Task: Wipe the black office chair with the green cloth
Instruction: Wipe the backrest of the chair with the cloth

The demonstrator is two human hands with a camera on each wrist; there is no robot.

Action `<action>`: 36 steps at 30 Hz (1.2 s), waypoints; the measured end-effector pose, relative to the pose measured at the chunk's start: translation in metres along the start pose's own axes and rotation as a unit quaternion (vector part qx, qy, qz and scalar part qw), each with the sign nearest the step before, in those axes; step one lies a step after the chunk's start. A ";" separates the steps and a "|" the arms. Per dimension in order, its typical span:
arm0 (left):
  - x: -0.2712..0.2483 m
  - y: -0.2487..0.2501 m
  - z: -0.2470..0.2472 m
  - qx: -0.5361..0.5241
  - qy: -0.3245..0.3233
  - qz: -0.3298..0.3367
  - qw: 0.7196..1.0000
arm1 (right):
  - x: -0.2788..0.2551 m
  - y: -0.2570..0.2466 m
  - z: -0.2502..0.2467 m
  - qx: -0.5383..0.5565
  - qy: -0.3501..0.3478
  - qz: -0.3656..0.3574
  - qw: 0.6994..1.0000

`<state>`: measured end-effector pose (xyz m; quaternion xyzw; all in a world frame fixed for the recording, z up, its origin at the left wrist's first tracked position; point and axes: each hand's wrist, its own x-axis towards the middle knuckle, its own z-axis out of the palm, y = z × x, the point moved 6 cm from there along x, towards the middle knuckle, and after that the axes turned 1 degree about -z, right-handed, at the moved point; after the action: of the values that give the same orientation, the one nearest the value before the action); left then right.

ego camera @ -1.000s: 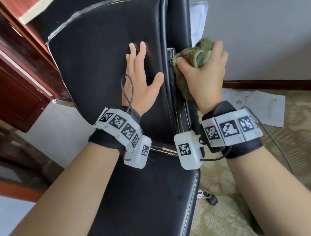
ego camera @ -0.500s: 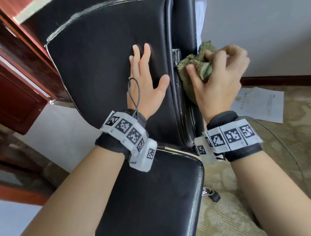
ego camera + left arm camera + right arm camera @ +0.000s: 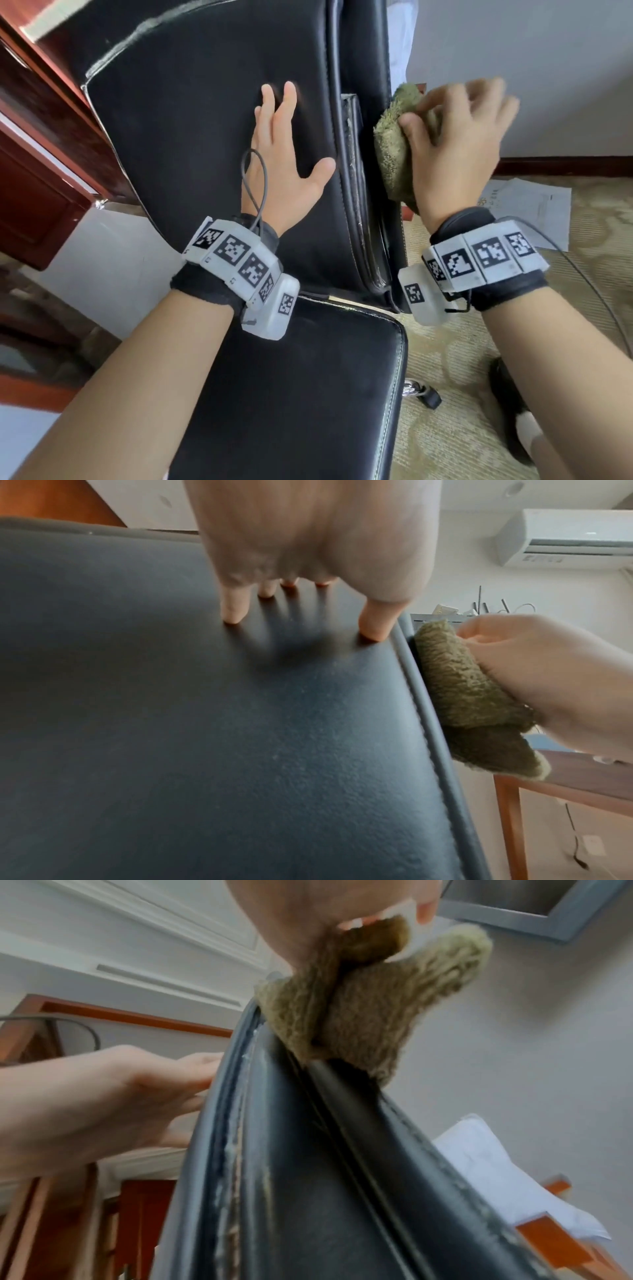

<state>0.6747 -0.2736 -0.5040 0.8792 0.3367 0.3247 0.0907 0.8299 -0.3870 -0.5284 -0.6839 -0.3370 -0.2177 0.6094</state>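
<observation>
Head view: black office chair (image 3: 212,144) is the landmark; everything below is placed against its backrest.
Left hand: left hand (image 3: 284,161) lies flat on the front of the backrest, fingers straight, gripping nothing, bracing it.
Right hand: right hand (image 3: 455,144) is clenched around the green cloth (image 3: 394,154), bunched into a wad.
Cloth position: against the right side edge of the backrest, about level with the left hand.
Step in hand: judged to be wiping that side edge and its seam.
How to do it well: keep the left palm pressing so the backrest doesn't swing; run the cloth lengthwise along the edge; push the pile into the groove instead of skimming over it.
Left wrist view only: fingertips (image 3: 232,616) planted on the leather, cloth tucked just past the piping.
Right wrist view only: pale residue along the edge seam (image 3: 236,1150) below the cloth, so that strip likely still needs a pass.
Blur: right hand is smeared in head view; exact finger layout unclear.
</observation>
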 end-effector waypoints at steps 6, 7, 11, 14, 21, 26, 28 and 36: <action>0.000 -0.004 -0.001 0.032 -0.017 -0.003 0.999 | -0.026 0.002 0.012 0.187 -0.005 0.029 0.982; 0.000 -0.003 -0.002 0.032 -0.016 0.000 0.999 | -0.031 0.003 0.016 0.195 -0.030 0.035 0.980; -0.001 -0.003 -0.002 0.025 -0.024 -0.002 0.999 | -0.040 0.005 0.029 0.238 -0.113 0.046 0.964; -0.002 -0.002 -0.002 0.026 -0.025 0.003 0.999 | -0.030 -0.003 0.020 0.228 -0.083 0.008 0.970; -0.002 -0.005 0.000 0.043 -0.013 0.008 0.999 | -0.017 -0.018 0.025 0.113 -0.123 -0.103 0.981; 0.000 -0.005 0.001 0.052 -0.020 0.001 0.998 | -0.034 -0.001 0.027 0.082 -0.149 -0.105 0.980; 0.000 -0.005 0.001 0.053 -0.023 -0.003 0.998 | -0.042 0.005 0.028 0.070 -0.174 -0.098 0.977; -0.002 -0.001 -0.001 0.050 -0.026 -0.002 0.998 | -0.017 -0.016 0.005 0.121 -0.116 -0.091 0.982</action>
<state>0.6717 -0.2743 -0.5047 0.8900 0.3523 0.2842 0.0557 0.8063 -0.3850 -0.5308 -0.5920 -0.4902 -0.1487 0.6222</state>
